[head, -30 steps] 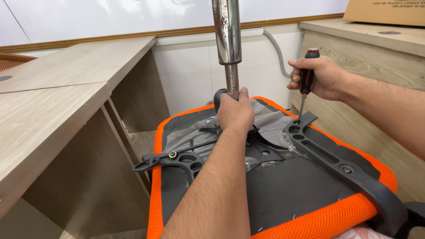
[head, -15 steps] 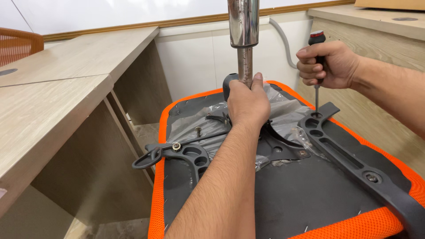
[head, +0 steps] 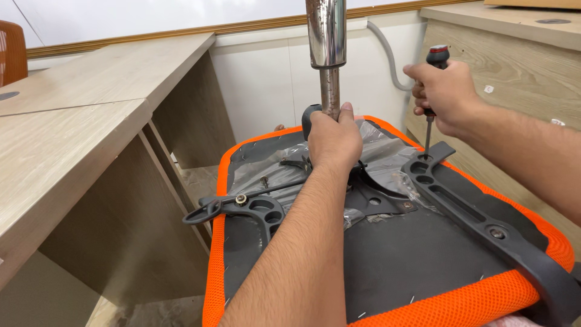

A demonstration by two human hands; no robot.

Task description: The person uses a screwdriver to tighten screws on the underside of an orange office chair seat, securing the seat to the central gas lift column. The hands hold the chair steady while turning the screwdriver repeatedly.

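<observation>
An upturned office chair seat (head: 387, 260) with an orange mesh rim and dark underside lies in front of me. A chrome gas cylinder (head: 327, 42) stands upright from its middle mechanism. My left hand (head: 334, 139) grips the base of that cylinder. My right hand (head: 445, 94) holds a screwdriver (head: 433, 91) with a red and black handle upright. The screwdriver tip sits in a hole at the end of the grey armrest bracket (head: 478, 218) on the seat's right side. Clear plastic wrap (head: 381, 157) covers part of the mechanism.
A second grey bracket (head: 242, 209) with a bolt lies across the seat's left edge. A light wooden desk (head: 72, 121) stands at the left, a wooden cabinet (head: 520, 36) at the right, a white wall panel with a grey hose (head: 390, 57) behind.
The view has moved closer and shifted slightly. My right hand and the screwdriver stay at the bracket's end hole, turned a little. My left hand keeps its grip on the cylinder base.
</observation>
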